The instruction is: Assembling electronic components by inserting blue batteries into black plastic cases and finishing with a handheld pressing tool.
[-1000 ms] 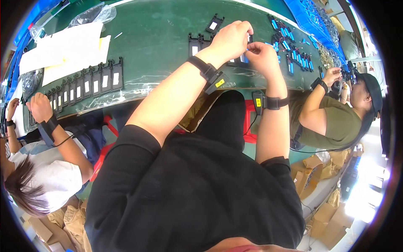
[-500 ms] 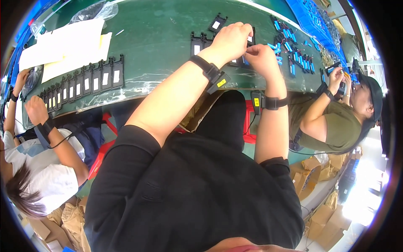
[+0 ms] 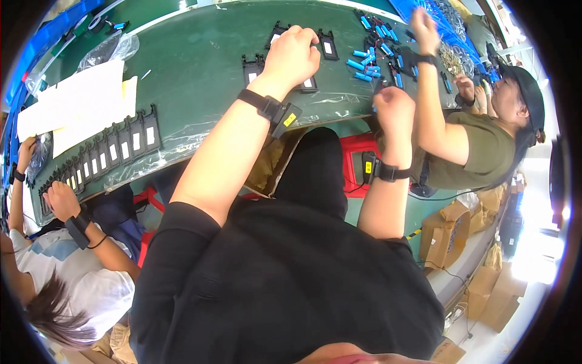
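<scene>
My left hand (image 3: pixel 294 56) is closed over the table, its fingers curled down among several flat black plastic pieces with white labels; its palm hides what the fingertips grip. One black piece (image 3: pixel 328 45) lies just right of it, another black piece (image 3: pixel 251 68) to its left. My right hand (image 3: pixel 395 108) is closed near the table's front edge, nearer to me. A bit of blue shows by its fingertips, too small to name. Beyond it lie loose blue cylinders (image 3: pixel 367 60) with dark caps and thin wires. Both wrists wear black straps with small boxes.
On the left, a row of labelled black pieces (image 3: pixel 134 136) lines the green table (image 3: pixel 194 60), beside paper sheets (image 3: pixel 79 97). A co-worker's raised arm (image 3: pixel 431 97) reaches over at right, toward a blue bin (image 3: pixel 451 27). Another person's hand (image 3: pixel 62 200) is at far left.
My hands have drawn apart; the right came back toward the table's front edge. My left hand stays over the black pieces. The co-worker at right has raised an arm; the view has shifted slightly.
</scene>
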A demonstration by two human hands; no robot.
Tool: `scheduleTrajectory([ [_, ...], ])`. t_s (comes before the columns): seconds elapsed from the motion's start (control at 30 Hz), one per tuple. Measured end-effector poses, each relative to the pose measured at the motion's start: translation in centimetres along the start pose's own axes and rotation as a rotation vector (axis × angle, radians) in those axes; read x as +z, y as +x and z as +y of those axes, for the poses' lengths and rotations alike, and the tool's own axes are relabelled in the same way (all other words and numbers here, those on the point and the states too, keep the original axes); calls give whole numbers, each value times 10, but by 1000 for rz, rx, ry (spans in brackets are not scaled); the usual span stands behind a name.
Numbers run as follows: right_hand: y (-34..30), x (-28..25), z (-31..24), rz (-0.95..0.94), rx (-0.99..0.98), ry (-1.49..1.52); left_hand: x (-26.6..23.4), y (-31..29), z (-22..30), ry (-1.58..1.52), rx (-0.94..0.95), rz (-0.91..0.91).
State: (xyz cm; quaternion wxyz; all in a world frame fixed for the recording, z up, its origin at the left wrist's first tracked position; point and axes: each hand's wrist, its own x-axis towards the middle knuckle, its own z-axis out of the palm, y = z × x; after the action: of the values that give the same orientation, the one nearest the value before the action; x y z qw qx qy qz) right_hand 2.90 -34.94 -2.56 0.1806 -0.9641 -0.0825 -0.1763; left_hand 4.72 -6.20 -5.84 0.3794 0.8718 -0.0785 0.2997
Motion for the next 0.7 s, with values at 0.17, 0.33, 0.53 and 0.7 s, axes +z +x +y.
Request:
scheduleTrajectory([
  [0.17,22,37,18,114,-122,-260,2,2,1,-12,-20,-37],
  [0.33,19,41,-5,109,93,-314,-1,-1,-2,-22,-31,-22],
  [0.53,-15,49,-15,271,-84,-358,0,0,0,-64,-34,-6],
  [0.7,-31,46,-24,207,-85,-208,1,5,4,-82,-26,-11],
])
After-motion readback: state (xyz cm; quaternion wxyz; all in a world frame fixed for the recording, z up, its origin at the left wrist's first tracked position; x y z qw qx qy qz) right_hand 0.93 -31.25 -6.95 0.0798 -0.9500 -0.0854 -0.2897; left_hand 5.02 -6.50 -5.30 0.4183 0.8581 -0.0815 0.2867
